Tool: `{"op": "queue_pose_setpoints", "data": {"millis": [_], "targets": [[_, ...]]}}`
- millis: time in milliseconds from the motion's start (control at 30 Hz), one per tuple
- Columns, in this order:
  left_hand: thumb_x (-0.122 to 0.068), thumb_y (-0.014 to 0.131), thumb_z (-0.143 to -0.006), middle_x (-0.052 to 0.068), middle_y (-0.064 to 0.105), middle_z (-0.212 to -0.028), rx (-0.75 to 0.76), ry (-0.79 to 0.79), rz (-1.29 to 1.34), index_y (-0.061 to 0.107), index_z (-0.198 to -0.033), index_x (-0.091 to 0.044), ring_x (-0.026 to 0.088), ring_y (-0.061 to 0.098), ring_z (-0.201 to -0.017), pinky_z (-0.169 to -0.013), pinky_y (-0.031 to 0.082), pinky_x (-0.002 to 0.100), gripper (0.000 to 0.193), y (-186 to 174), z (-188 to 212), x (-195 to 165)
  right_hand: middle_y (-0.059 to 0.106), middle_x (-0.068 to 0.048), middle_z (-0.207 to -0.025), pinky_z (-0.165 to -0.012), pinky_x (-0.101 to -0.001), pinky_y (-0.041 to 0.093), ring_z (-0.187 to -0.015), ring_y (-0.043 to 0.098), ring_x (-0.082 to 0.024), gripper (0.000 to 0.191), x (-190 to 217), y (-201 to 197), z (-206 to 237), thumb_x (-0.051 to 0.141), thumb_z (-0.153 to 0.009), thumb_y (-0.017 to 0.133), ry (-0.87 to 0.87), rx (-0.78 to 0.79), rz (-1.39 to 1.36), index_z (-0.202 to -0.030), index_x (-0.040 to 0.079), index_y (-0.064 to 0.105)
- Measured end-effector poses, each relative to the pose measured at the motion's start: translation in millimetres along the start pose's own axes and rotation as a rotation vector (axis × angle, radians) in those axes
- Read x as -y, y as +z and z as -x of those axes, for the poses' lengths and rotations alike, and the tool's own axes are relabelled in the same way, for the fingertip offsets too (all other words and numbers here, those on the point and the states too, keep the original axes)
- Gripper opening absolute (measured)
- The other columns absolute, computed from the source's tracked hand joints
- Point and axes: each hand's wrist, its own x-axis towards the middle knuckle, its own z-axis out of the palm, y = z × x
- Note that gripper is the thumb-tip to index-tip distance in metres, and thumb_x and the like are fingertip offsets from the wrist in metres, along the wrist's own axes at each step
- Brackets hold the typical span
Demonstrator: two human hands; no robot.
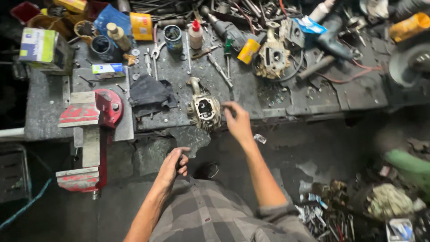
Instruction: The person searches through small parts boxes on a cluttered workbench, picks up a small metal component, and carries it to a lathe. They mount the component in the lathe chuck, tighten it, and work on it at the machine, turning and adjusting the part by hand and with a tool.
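Right hand loosely curled, fingertips at engine cylinder head, holding nothing visible. Left hand closed, below cylinder head, contents unclear. Black rag just left of cylinder head; red vise further left on workbench.

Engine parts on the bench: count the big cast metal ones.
2. One cylinder head sits at the bench's front edge, beside the right hand. Another engine casting lies further back, right of centre. The clutter may hide more.
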Motion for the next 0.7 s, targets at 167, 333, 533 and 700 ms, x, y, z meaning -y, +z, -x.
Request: {"op": "queue_pose_setpoints", "data": {"millis": [167, 333, 533, 700], "targets": [[-0.038, 0.041, -0.11, 0.014, 0.076, -0.127, -0.144, 0.249, -0.068, 0.053, -0.12, -0.006, 0.015, 0.051, -0.082, -0.077, 0.042, 0.032, 0.035, 6.2, -14.8, -12.9, 0.068, -0.002, -0.106, -0.089, -0.0284, 0.054, -0.1, 0.064, -0.012, 0.016, 36.6, 12.3, 35.4, 0.007, -0.1, 0.064, 0.257, 0.357, -0.511, -0.116, 0.004, 0.065], [-0.036, 0.045, -0.107, 0.018, 0.057, -0.149, 0.105, 0.268, 0.448, 0.05, -0.117, -0.009, 0.028, 0.056, -0.134, -0.114, 0.044, 0.043, 0.03, 31.5, -42.8, -42.3, 0.063, -0.006, -0.118, -0.096, -0.0298, 0.05, -0.111, 0.061, -0.017, 0.022, 68.5, 25.9, 40.5, 0.001, -0.097, 0.064, 0.062, 0.533, -0.544, -0.119, 0.001, 0.062], [-0.037, 0.048, -0.106, 0.019, 0.06, -0.145, 0.307, 0.197, 0.443, 0.053, -0.124, -0.008, 0.029, 0.058, -0.131, -0.107, 0.048, 0.044, 0.034, 52.3, -86.9, -84.5, 0.069, -0.007, -0.102, -0.088, -0.0298, 0.055, -0.097, 0.067, -0.019, 0.011, 60.6, 43.6, 6.0, -0.006, -0.094, 0.062, 0.094, 0.333, -0.444, -0.101, 0.0, 0.069], [-0.038, 0.049, -0.107, 0.018, 0.06, -0.14, 0.403, 0.15, 0.645, 0.053, -0.124, -0.01, 0.029, 0.061, -0.128, -0.103, 0.052, 0.042, 0.033, 31.8, -112.1, -106.1, 0.069, -0.007, -0.098, -0.087, -0.0305, 0.057, -0.094, 0.069, -0.017, 0.005, 44.7, 52.1, -20.8, -0.002, -0.098, 0.063, 0.079, 0.301, -0.481, -0.099, 0.001, 0.067]]}}
